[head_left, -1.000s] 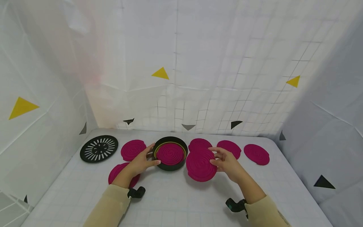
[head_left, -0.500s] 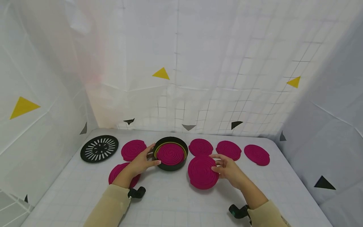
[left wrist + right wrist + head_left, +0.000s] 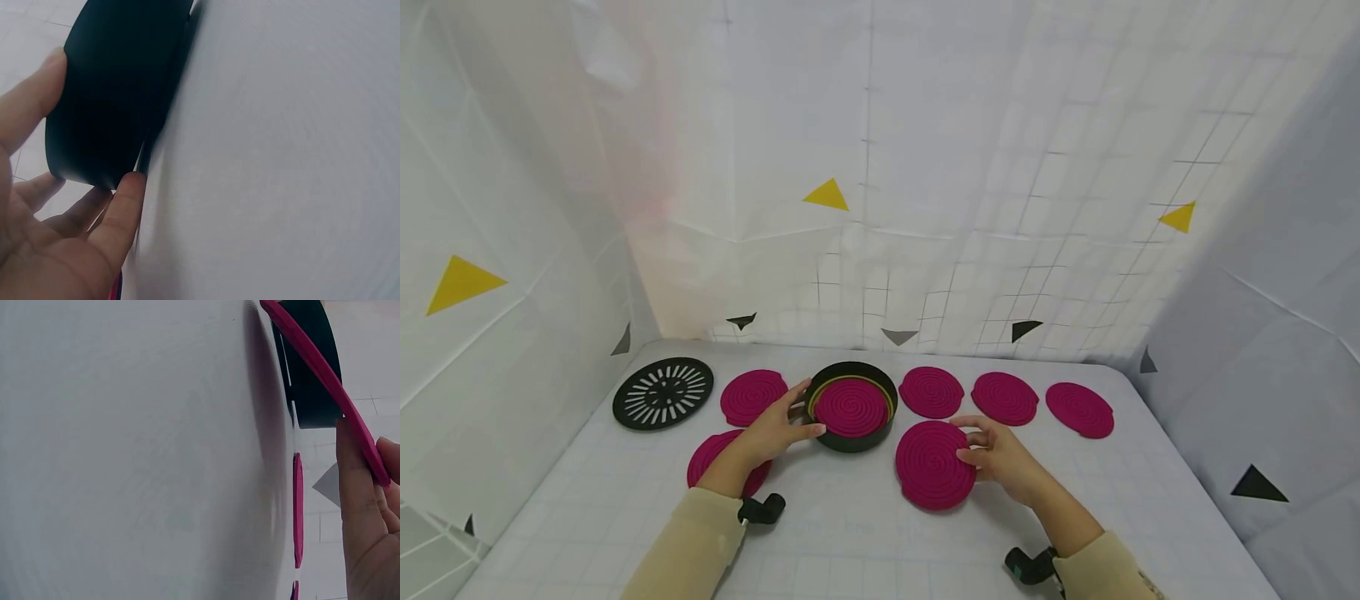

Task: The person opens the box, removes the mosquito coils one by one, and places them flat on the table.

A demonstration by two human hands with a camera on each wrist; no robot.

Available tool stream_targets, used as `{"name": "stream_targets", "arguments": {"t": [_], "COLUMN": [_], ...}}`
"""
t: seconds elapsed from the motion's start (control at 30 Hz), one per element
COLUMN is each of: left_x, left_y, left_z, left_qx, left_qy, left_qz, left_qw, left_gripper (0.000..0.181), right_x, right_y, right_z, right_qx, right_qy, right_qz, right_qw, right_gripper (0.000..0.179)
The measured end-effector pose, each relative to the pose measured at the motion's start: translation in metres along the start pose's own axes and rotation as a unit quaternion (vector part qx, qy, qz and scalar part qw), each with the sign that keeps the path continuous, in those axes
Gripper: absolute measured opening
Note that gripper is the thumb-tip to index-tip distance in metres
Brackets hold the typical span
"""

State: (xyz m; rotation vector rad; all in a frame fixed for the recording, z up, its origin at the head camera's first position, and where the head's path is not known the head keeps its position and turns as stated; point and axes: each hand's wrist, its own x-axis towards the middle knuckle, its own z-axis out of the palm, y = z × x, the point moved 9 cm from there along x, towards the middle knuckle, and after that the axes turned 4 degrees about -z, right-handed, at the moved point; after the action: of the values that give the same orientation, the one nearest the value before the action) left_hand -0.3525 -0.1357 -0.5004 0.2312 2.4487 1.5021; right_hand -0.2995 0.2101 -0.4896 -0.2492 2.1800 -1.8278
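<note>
- Step, as judged: right hand [image 3: 1003, 457] handling a magenta spiral coaster [image 3: 935, 467], left hand [image 3: 777, 427] steadying the round black holder [image 3: 853, 445].
- Right thumb and fingers pinch the coaster's rim; coaster tilted, right of holder; far edge's contact with table [image 3: 850, 533] unclear.
- Left thumb and fingers curve round holder's side.
- Next move probably calls for firm pinch, steady holder.
- Coaster thin, ridged, rubbery-looking; holder smooth, yellow-ringed, nested coaster [image 3: 850, 407] inside.

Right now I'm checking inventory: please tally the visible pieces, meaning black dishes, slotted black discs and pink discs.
Black dish: 1
Slotted black disc: 1
Pink discs: 7, with one in the dish and one in the right hand
Total: 9
</note>
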Motion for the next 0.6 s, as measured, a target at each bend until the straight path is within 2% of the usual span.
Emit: {"name": "stream_targets", "arguments": {"t": [0.17,0.6], "left_x": [0.0,-0.001], "left_y": [0.0,0.0], "left_z": [0.0,0.0], "left_qx": [0.0,0.003], "left_qy": [0.001,0.001], "left_qz": [0.0,0.0], "left_qw": [1.0,1.0], "left_gripper": [0.101,0.102], "right_x": [0.0,0.007], "right_y": [-0.001,0.009], "right_z": [0.003,-0.006], "right_qx": [0.002,0.0], "right_qy": [-0.006,0.027], "right_qz": [0.001,0.025], "right_qw": [1.0,0.9993], "right_gripper": [0.052,0.051]}}
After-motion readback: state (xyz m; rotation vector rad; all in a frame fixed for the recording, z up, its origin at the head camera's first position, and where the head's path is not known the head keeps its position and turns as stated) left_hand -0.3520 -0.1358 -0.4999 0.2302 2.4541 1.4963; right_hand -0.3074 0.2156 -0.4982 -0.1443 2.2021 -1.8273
